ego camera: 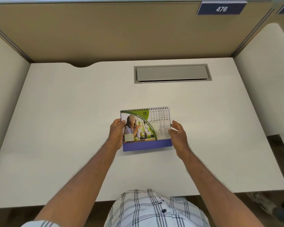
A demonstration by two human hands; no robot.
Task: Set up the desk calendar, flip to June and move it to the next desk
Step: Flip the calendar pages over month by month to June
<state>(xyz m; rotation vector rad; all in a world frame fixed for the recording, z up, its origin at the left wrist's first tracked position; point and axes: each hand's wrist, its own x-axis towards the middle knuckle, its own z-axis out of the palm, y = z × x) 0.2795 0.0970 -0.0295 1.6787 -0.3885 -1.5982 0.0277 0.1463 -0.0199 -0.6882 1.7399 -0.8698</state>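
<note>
A spiral-bound desk calendar (146, 128) stands in the middle of the white desk (72, 128), showing the FEB page with a green band, a photo and a blue base strip. My left hand (116, 131) grips its left edge, thumb on the front of the page. My right hand (177, 135) is at its right edge, fingers spread and fingertips touching the page's side.
A grey cable-tray lid (172, 73) is set into the desk behind the calendar. Beige partition walls (105, 30) enclose the desk at back and sides, with a blue sign reading 476 (221, 9). Another white desk surface (269, 79) lies to the right beyond the divider.
</note>
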